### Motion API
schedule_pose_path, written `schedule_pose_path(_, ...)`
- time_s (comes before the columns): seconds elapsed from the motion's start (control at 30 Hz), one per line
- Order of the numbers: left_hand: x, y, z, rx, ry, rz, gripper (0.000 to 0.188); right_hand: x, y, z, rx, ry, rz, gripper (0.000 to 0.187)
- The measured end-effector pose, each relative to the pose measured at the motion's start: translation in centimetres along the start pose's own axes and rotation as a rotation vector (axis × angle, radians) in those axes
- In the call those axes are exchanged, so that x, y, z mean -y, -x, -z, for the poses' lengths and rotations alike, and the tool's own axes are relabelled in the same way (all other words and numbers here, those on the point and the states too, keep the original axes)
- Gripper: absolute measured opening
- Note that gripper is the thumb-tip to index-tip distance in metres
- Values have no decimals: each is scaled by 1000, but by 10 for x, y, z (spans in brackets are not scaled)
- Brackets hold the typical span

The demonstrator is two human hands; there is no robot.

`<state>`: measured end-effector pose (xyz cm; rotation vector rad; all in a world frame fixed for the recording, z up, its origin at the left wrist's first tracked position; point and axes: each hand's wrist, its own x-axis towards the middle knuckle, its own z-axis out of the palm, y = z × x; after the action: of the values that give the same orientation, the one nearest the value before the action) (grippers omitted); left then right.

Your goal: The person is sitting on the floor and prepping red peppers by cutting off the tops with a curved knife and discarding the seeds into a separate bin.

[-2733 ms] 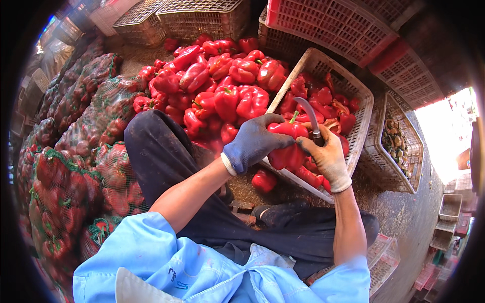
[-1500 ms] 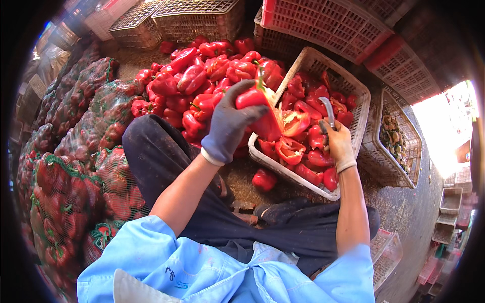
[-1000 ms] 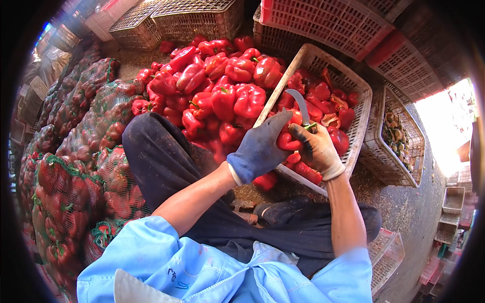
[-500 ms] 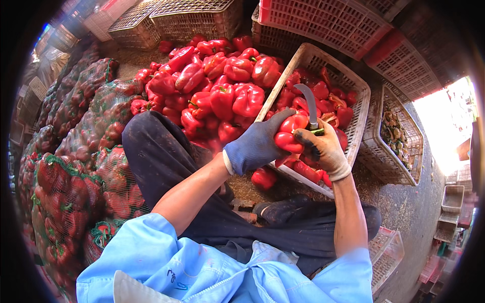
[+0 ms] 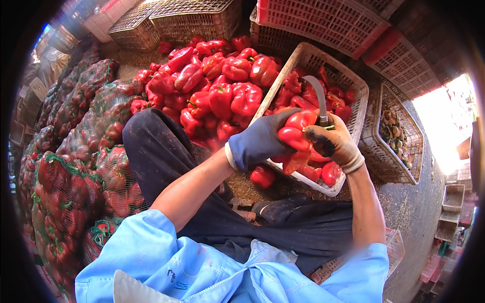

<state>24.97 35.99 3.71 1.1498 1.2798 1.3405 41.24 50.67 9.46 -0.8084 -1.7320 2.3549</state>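
My left hand (image 5: 260, 139), in a blue glove, is wrapped round a red bell pepper (image 5: 297, 135). My right hand (image 5: 339, 144), in a pale glove with dark-stained fingers, grips a small curved knife (image 5: 320, 96) against the pepper's right side. The blade points up and away and bends left at its tip; the fingers hide most of the handle. By my right thumb, the pepper's green stem (image 5: 329, 127) shows. Both hands are over the near part of a dirty white plastic crate (image 5: 365, 96) holding cut and whole red peppers.
A heap of red bell peppers (image 5: 217, 88) lies on the floor ahead. Mesh sacks of peppers (image 5: 65, 207) crowd the left. At right stands a crate (image 5: 415, 134) of pepper scraps. Stacked crates (image 5: 323, 25) line the back. One loose pepper (image 5: 263, 176) lies below my left hand.
My right hand and the knife have shifted right, and the blade has turned more upright. The pepper has moved slightly right with my left hand, and its stem side has pulled away a little.
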Motion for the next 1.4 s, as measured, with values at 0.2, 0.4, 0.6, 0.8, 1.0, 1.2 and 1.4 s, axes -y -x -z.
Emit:
schedule_pose_path(0.2, -16, -11, -3, 15, -73, -37, 76, 19, 10, 20, 9, 116, -12, 24)
schedule_pose_path(0.4, -17, -12, -14, -37, -253, 16, 74, 26, 26, 39, 44, 240, -15, 24)
schedule_pose_path(0.6, -20, -23, -28, -166, -386, -119, 60, 28, 27, 57, 88, 264, 70, 26)
schedule_pose_path(0.8, 20, -48, -27, -302, -612, -336, 41, 25, 20, 63, 55, 337, 88, 26)
schedule_pose_path(1.0, 24, -65, 7, -457, -152, -42, 41, 20, 18, 69, 5, 395, 21, 39)
schedule_pose_path(1.2, 42, -81, 12, -362, -730, -87, 75, 17, 7, 80, -146, 358, -51, 42)
schedule_pose_path(1.4, 14, -87, -5, 45, -405, -105, 64, 11, 16, 71, -248, 191, -137, 37)
